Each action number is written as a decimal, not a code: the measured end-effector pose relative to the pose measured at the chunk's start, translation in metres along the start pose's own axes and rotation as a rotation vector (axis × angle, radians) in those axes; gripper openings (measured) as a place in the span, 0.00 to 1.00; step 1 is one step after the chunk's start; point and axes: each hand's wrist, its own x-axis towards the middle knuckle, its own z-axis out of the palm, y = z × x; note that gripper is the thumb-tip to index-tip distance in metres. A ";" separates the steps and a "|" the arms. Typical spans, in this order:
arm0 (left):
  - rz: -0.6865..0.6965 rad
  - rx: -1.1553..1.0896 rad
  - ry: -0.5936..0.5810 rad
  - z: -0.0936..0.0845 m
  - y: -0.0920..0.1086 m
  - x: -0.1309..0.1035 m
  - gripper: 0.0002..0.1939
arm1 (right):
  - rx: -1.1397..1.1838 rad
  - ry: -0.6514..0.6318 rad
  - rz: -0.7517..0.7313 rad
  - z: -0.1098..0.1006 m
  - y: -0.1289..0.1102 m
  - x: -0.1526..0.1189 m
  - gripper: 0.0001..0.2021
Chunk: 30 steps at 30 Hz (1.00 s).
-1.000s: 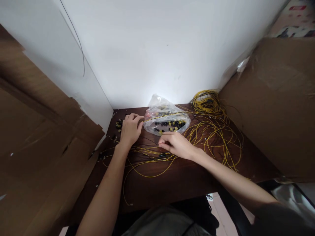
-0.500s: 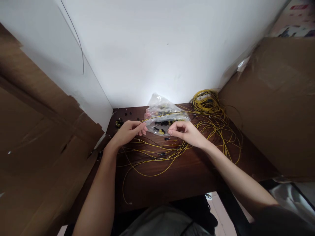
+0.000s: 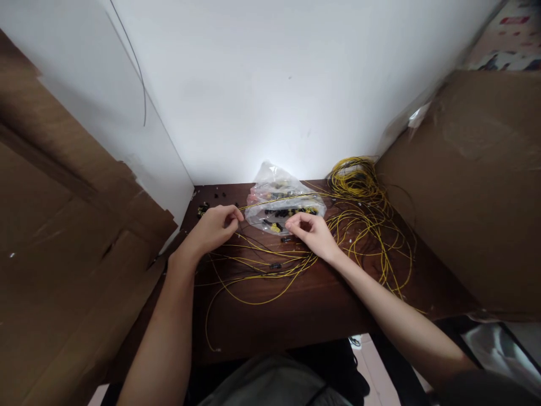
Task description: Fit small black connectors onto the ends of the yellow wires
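My left hand [image 3: 217, 225] is closed in a pinch, thumb against the bent fingers, left of a clear plastic bag [image 3: 270, 175]. A thin black wire, hard to make out, seems to run from its fingertips toward my right hand [image 3: 309, 230]. That hand is also pinched closed, at the bag's front right edge. Small black and yellow connectors [image 3: 276, 226] show in or on the bag between the hands. Below the hands, yellow and black wires [image 3: 253, 276] spread over the dark brown table [image 3: 270, 324]. A small black connector [image 3: 275, 265] lies among them.
A tangled coil of yellow wire [image 3: 353, 175] sits at the back right. Several small black parts [image 3: 203, 210] lie at the back left. Cardboard [image 3: 71, 242] stands on the left and a large carton [image 3: 469, 186] on the right. A white wall [image 3: 270, 90] closes the back.
My left hand has shifted slightly left and its fingers have curled more. The right hand has moved a little left and down, still pinched. The view has shifted slightly.
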 end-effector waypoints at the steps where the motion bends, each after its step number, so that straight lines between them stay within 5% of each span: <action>1: -0.005 -0.004 -0.027 -0.001 0.001 -0.001 0.11 | -0.007 0.014 -0.003 0.000 0.000 -0.001 0.10; 16: -0.047 -0.220 -0.284 -0.002 0.004 -0.003 0.15 | -0.286 0.042 -0.219 -0.002 0.002 -0.007 0.09; 23: -0.058 -0.269 -0.321 0.003 0.006 -0.003 0.16 | -0.354 0.039 -0.269 -0.006 0.004 -0.006 0.09; 30: -0.050 -0.245 -0.316 0.008 0.004 -0.001 0.15 | -0.373 -0.098 -0.328 -0.007 0.004 -0.007 0.07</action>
